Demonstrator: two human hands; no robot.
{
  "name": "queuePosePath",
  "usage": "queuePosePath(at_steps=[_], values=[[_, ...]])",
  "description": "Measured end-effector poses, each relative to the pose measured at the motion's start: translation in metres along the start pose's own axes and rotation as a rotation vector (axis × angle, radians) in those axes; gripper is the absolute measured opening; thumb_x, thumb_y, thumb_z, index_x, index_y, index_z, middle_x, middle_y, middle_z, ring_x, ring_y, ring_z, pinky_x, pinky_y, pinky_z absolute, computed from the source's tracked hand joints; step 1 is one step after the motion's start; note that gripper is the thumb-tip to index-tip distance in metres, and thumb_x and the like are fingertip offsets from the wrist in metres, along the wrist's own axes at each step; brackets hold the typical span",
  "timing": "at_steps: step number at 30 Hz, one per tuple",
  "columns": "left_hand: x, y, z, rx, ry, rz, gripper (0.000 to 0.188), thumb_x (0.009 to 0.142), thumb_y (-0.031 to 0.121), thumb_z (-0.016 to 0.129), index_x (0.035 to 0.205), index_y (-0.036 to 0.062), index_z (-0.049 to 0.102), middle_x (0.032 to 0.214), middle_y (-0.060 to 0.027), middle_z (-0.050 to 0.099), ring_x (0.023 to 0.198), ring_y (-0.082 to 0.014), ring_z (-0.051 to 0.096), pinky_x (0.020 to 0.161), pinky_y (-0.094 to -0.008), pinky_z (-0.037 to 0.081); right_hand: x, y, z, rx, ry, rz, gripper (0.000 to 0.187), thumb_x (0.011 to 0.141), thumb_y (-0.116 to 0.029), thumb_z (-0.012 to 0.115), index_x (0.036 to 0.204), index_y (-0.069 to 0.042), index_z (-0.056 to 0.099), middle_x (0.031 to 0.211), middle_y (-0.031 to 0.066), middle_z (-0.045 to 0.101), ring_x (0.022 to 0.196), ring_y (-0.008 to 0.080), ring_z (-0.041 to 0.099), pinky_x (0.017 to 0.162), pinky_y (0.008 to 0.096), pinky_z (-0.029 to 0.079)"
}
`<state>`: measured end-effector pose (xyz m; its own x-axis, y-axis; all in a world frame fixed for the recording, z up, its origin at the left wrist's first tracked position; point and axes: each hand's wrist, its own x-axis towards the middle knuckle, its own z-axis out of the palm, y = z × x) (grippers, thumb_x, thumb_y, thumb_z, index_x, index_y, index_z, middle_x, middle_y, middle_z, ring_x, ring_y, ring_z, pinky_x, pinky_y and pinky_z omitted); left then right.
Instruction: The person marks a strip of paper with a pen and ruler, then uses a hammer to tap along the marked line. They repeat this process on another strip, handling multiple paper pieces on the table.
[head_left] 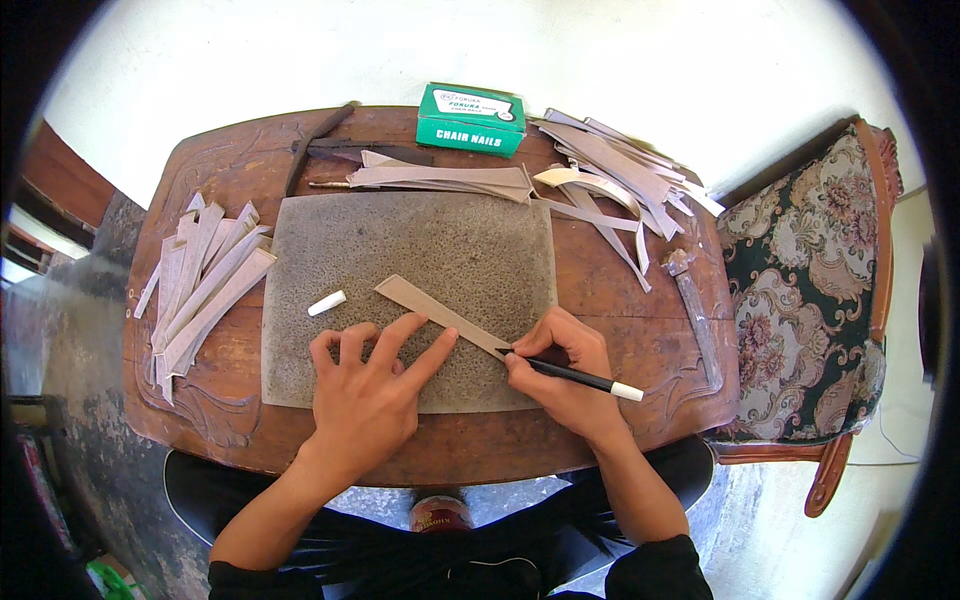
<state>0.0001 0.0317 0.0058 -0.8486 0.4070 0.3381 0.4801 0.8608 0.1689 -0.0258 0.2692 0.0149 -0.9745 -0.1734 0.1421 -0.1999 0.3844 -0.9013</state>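
Just below the frame's centre, the left hand (368,385) spreads its fingers, fingertips on a tan strip (440,312) slanting across a grey mat (330,240) on the desk (640,345). Right of centre, the right hand (580,408) is clamped around a black pen (590,379), its tip at the strip's lower-right end.

At bottom centre, dark trousers (370,543) partly hide a red tub (440,515); at lower left, a green object (108,580) is cut off.
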Motion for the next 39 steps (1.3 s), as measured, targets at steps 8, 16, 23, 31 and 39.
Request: queuePosePath(at_steps=[8,16,23,31,39], values=[[0.003,-0.004,-0.002,-0.076,-0.031,-0.013,0.059,0.079,0.006,0.064,0.134,0.0277,0.069,0.134,-0.0006,0.056,0.112,-0.0256,0.050,0.097,-0.0506,0.032,-0.009,0.000,0.002,0.139,0.080,0.063,0.018,0.078,-0.001,0.079,0.084,0.001,0.061,0.084,0.0098,0.067,0.076,0.0144,0.069,0.069,0.0277,0.056],[0.004,-0.001,-0.002,-0.063,-0.036,-0.023,0.056,0.080,0.006,0.064,0.133,0.0240,0.069,0.137,-0.0020,0.055,0.114,-0.0274,0.050,0.099,-0.0513,0.032,-0.014,-0.019,-0.003,0.089,0.015,0.014,0.018,0.082,0.002,0.077,0.086,-0.001,0.060,0.088,0.0073,0.064,0.080,0.0112,0.063,0.073,0.0250,0.051],[0.005,0.008,-0.004,-0.098,-0.042,0.028,0.051,0.085,0.019,0.069,0.135,0.0267,0.068,0.140,-0.0033,0.054,0.115,-0.0286,0.048,0.099,-0.0503,0.032,-0.011,0.005,-0.004,0.120,0.012,0.117,0.018,0.080,-0.002,0.078,0.084,0.000,0.061,0.084,0.0077,0.066,0.074,0.0118,0.066,0.068,0.0262,0.054],[0.002,0.010,-0.001,-0.055,-0.052,0.041,0.046,0.090,0.031,0.069,0.136,0.0271,0.069,0.141,-0.0049,0.053,0.117,-0.0303,0.044,0.101,-0.0497,0.031,-0.008,0.006,-0.007,0.106,0.030,0.107,0.018,0.078,-0.001,0.077,0.082,0.000,0.060,0.084,0.0081,0.065,0.073,0.0122,0.066,0.066,0.0261,0.053],[0.001,0.009,0.002,-0.032,-0.040,0.040,0.044,0.092,0.035,0.067,0.136,0.0293,0.068,0.139,-0.0033,0.054,0.115,-0.0272,0.046,0.100,-0.0505,0.032,-0.003,0.010,-0.009,0.017,0.002,0.024,0.018,0.076,-0.002,0.078,0.080,0.001,0.060,0.079,0.0093,0.064,0.072,0.0171,0.066,0.065,0.0285,0.051]])
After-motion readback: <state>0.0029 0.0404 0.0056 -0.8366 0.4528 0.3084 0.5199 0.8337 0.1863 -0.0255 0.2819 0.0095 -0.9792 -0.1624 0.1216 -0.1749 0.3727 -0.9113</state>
